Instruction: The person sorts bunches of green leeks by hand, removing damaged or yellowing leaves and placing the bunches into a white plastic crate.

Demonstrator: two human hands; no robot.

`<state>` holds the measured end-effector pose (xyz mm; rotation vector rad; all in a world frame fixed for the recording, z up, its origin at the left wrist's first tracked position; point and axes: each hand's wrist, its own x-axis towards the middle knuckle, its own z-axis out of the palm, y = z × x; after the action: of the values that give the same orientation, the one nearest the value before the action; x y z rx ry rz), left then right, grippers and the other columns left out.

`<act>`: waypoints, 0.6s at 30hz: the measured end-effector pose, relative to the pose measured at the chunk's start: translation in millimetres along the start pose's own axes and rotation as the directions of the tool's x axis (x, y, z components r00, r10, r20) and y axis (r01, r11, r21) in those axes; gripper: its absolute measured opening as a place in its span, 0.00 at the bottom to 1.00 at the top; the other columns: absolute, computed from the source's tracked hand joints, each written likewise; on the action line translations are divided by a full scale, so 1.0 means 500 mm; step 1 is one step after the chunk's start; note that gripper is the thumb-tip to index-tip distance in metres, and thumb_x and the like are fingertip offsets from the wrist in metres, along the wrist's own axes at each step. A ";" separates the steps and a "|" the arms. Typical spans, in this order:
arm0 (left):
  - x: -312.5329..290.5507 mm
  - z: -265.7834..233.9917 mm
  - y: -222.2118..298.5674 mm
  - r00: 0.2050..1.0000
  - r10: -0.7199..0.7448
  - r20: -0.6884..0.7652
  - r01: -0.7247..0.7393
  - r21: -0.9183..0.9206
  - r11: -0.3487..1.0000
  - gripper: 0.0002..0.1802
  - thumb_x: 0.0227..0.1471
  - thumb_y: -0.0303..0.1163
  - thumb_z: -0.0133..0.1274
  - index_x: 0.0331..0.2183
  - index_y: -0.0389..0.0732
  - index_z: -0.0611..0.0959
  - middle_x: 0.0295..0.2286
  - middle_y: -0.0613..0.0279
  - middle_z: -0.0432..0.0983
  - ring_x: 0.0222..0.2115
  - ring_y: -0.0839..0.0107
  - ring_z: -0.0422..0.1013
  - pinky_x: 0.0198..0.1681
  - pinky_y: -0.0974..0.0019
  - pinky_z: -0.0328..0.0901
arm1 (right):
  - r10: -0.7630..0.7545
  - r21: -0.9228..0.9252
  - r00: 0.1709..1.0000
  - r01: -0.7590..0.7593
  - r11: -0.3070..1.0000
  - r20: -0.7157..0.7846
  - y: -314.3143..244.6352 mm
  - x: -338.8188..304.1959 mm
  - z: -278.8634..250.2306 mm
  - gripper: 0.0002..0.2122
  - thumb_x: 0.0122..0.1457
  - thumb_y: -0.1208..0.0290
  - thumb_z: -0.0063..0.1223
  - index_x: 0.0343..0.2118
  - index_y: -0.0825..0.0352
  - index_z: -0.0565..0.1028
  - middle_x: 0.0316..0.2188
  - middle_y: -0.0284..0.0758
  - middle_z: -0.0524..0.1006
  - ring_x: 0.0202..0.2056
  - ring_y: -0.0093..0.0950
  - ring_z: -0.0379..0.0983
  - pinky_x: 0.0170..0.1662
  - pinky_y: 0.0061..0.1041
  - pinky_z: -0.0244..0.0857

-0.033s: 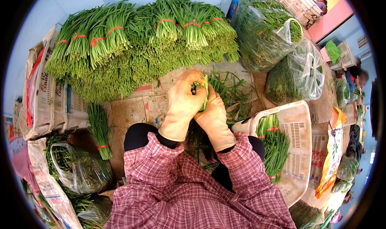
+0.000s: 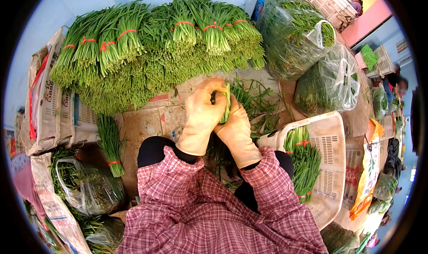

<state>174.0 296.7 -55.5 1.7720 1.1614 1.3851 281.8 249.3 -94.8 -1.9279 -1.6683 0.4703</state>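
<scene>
Both my hands wear cream-coloured gloves and meet in the middle, in front of my knees. My left hand [image 2: 203,109] is wrapped around a bunch of long green stalks that look like chives [image 2: 226,104]. From the right side, my right hand [image 2: 238,127] closes on the same bunch, just below and beside the left. The fingers hide most of the held part. Dark green leaves [image 2: 240,93] show just beyond my right hand. Loose green leaves [image 2: 263,100] lie scattered on the floor beside it.
A large heap of red-banded bunches [image 2: 165,62] fills the far side. At my right stands a white plastic crate [image 2: 327,165] with tied bunches. Stuffed clear bags [image 2: 327,82] sit at the far right, another bag [image 2: 96,187] at the left. One tied bunch [image 2: 110,142] leans near the left crates.
The fingers of my left hand have shifted slightly around the bunch, and the stalk ends seen inside its grip are now mostly covered. Everything else stays in place.
</scene>
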 end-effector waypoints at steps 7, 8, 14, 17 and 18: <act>0.021 -0.034 -0.006 0.955 -0.249 0.164 0.283 -0.233 0.931 0.19 0.56 0.24 0.52 0.50 0.36 0.76 0.49 0.54 0.75 0.49 0.67 0.71 0.56 0.65 0.62 | 0.037 -0.134 0.999 -0.037 0.990 0.003 -0.002 -0.001 -0.014 0.52 0.38 0.54 0.72 0.63 0.75 0.55 0.47 0.50 0.72 0.47 0.43 0.71 0.51 0.36 0.67; 0.016 -0.031 0.000 0.966 -0.228 0.119 0.240 -0.106 0.965 0.19 0.53 0.25 0.54 0.49 0.38 0.77 0.49 0.54 0.75 0.49 0.64 0.72 0.56 0.65 0.62 | 0.021 -0.153 1.000 -0.022 0.988 -0.011 0.003 0.002 -0.010 0.52 0.37 0.53 0.71 0.63 0.75 0.54 0.47 0.50 0.72 0.47 0.43 0.71 0.50 0.36 0.67; 0.012 -0.020 0.016 0.940 -0.295 0.170 0.290 0.051 0.956 0.21 0.45 0.24 0.55 0.45 0.41 0.79 0.50 0.50 0.74 0.52 0.55 0.71 0.55 0.63 0.65 | -0.005 -0.281 1.000 0.005 0.960 0.000 -0.001 -0.006 -0.001 0.52 0.35 0.58 0.70 0.63 0.77 0.55 0.48 0.53 0.71 0.45 0.43 0.72 0.48 0.36 0.66; 0.018 -0.017 0.027 0.958 -0.213 0.194 0.192 0.125 0.974 0.22 0.42 0.23 0.56 0.44 0.38 0.79 0.48 0.50 0.75 0.52 0.54 0.71 0.54 0.63 0.66 | -0.027 -0.207 1.000 0.023 0.978 -0.016 0.007 -0.007 0.002 0.51 0.35 0.58 0.69 0.63 0.77 0.55 0.48 0.53 0.71 0.45 0.44 0.72 0.48 0.36 0.66; 0.015 -0.015 0.022 0.969 -0.184 0.162 0.159 0.158 0.975 0.22 0.42 0.22 0.55 0.44 0.38 0.79 0.50 0.50 0.74 0.53 0.55 0.70 0.55 0.63 0.64 | -0.023 -0.194 1.000 0.019 0.981 -0.014 0.008 -0.007 0.004 0.51 0.35 0.58 0.69 0.62 0.77 0.55 0.48 0.53 0.71 0.45 0.44 0.71 0.49 0.36 0.66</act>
<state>170.3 298.0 -40.7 1.8036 1.3111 1.0448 283.1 246.1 -99.2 -2.0431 -1.7789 0.2912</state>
